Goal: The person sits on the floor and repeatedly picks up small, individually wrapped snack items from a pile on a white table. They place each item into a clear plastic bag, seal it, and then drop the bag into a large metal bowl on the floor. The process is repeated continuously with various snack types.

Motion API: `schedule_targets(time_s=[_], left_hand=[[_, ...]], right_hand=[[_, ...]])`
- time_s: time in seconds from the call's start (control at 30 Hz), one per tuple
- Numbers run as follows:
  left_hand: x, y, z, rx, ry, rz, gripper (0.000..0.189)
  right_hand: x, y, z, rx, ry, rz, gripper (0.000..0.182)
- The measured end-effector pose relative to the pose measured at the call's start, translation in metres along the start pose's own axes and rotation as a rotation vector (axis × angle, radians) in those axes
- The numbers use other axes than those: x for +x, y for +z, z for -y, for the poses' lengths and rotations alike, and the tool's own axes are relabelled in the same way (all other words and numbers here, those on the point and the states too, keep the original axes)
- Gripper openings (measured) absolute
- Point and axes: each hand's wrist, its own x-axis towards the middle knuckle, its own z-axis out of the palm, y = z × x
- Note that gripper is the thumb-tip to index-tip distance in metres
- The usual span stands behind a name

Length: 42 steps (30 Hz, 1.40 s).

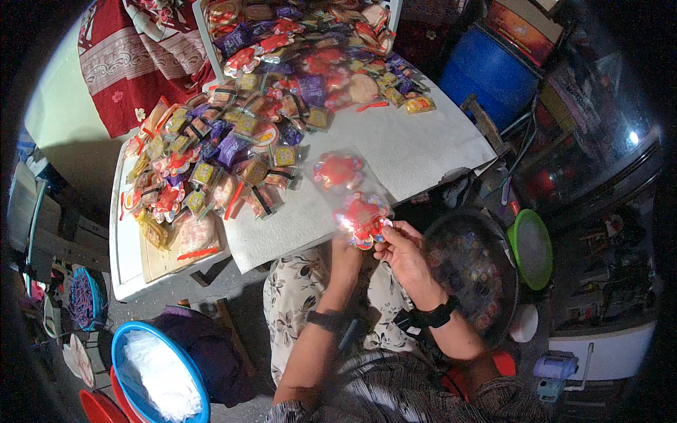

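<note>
A clear plastic bag (378,182) extends from my hands over the front edge of the white-covered table (412,143). One red flower-shaped packet (338,172) shows at its far end, slightly blurred. A second red flower-shaped packet (362,214), with a shiny multicoloured rim, lies at the near end; whether it is inside the bag I cannot tell. My right hand (404,248) pinches this near packet's right edge between thumb and fingers. At the lower left of the bag, my left hand (346,255) grips the near end, its fingers mostly hidden behind the packet.
Wrapped snacks (232,143) are heaped across the table's left and back, spilling from a white-framed container (203,42). A blue-rimmed basin (158,370) of clear bags stands lower left. To my right are a dark tub (470,264), a green basin (530,248) and a blue barrel (489,74).
</note>
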Motion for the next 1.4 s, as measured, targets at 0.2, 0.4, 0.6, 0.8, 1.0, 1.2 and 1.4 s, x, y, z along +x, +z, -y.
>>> schedule_targets(time_s=[0.2, 0.4, 0.6, 0.8, 1.0, 1.2, 1.4], left_hand=[[-0.002, 0.003, -0.005, -0.007, -0.088, -0.013, 0.019], [-0.007, 0.006, -0.018, -0.066, -0.107, 0.02, 0.019], [-0.016, -0.007, -0.021, -0.076, -0.184, 0.021, 0.021], [-0.015, -0.015, -0.027, -0.179, -0.187, -0.12, 0.026], [-0.022, -0.006, -0.036, -0.064, -0.22, 0.048, 0.016], [-0.029, -0.001, -0.036, 0.103, -0.388, 0.239, 0.014], [-0.032, 0.004, -0.037, 0.142, -0.377, 0.32, 0.018]], right_hand=[[0.013, 0.023, -0.006, 0.026, -0.069, -0.013, 0.014], [0.011, 0.023, -0.006, -0.212, -0.103, -0.039, 0.015], [-0.006, 0.012, -0.007, -0.3, -0.175, -0.254, 0.027], [0.006, 0.009, -0.007, -0.248, 0.028, -0.145, 0.044], [0.009, 0.023, 0.004, -0.137, 0.015, 0.048, 0.041], [-0.001, -0.004, 0.004, -0.037, 0.037, 0.233, 0.035], [-0.011, -0.022, 0.022, 0.183, -0.092, 0.204, 0.033]])
